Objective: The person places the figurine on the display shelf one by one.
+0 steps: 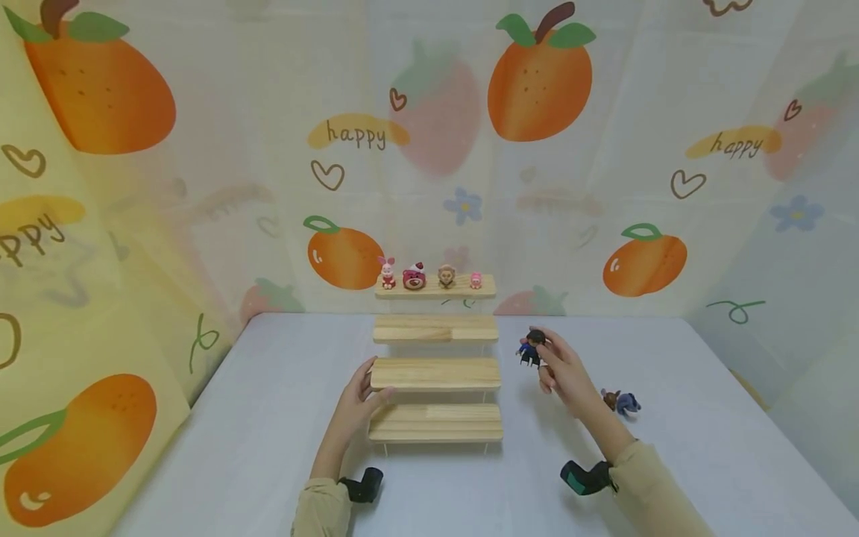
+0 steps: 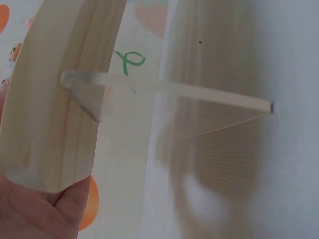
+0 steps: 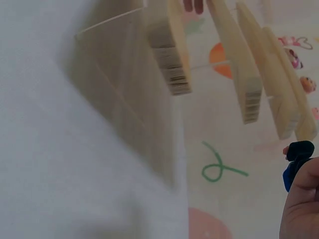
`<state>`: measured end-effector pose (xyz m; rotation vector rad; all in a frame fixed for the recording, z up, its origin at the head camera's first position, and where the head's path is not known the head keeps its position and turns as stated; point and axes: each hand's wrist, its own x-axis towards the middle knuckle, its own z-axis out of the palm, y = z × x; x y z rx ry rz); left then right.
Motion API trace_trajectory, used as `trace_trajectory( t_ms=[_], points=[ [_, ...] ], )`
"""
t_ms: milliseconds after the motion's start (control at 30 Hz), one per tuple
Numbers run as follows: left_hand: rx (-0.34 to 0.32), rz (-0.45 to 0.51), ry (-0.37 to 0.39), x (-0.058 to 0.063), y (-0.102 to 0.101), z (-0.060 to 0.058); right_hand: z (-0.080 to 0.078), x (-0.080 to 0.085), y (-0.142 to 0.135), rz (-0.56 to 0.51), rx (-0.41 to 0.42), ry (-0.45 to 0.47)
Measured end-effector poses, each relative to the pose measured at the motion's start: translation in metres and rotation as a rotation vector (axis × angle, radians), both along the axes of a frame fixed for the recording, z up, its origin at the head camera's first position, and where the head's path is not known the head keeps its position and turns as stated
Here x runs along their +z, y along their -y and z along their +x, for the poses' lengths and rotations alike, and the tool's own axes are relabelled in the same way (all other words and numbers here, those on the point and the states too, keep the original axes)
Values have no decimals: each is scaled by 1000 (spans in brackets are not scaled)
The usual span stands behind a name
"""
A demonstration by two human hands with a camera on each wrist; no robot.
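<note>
A black-haired toy figurine [image 1: 529, 353] is right of the four-tier wooden shelf [image 1: 436, 374], pinched by the right hand [image 1: 565, 374], thumb against curled fingers. The left hand [image 1: 354, 406] grips the shelf's left end. Four miniature figures [image 1: 414, 277] line its top; two more toys [image 1: 628, 404] lie farther right. Apparently a placing step; the next move likely calls for bringing it over a tier, feet down.
</note>
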<state>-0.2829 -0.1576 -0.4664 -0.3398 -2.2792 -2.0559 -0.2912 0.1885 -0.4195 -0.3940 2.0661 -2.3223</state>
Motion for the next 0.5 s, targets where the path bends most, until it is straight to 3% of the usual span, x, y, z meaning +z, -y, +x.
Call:
trace_trajectory(
  t_ms=[200, 333, 500],
  points=[
    [-8, -4, -6, 0, 1, -1, -9, 21, 20, -48, 135, -25],
    [-18, 6, 0, 2, 1, 0, -15, 33, 42, 0, 148, -17],
    [-42, 12, 12, 20, -3, 10, -23, 40, 68, 52, 149, -40]
  ],
)
